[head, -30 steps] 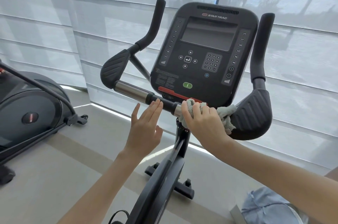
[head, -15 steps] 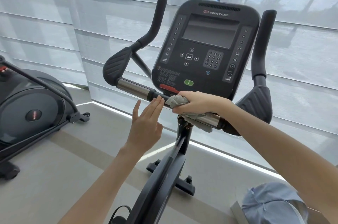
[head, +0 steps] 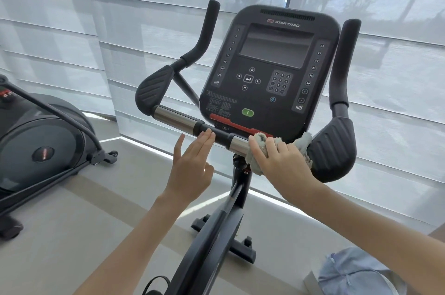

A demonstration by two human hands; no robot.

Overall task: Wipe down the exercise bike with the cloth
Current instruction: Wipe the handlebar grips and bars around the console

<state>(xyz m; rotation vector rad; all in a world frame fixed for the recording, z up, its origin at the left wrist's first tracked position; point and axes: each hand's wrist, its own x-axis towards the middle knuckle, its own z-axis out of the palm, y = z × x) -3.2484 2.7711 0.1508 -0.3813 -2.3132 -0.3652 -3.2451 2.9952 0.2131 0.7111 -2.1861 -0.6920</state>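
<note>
Right hand is gripping the cloth, bunched round the bike bar that's running sideways just under the console. Left hand is hanging open, fingers straight, below-left of the console.

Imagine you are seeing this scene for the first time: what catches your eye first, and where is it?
The big black console dominates the centre of the frame, against the pale window blinds. Just below it, the right hand grips a pale cloth around the handlebar, next to the right-side pad. The left hand hovers open at the bar's middle.
</note>
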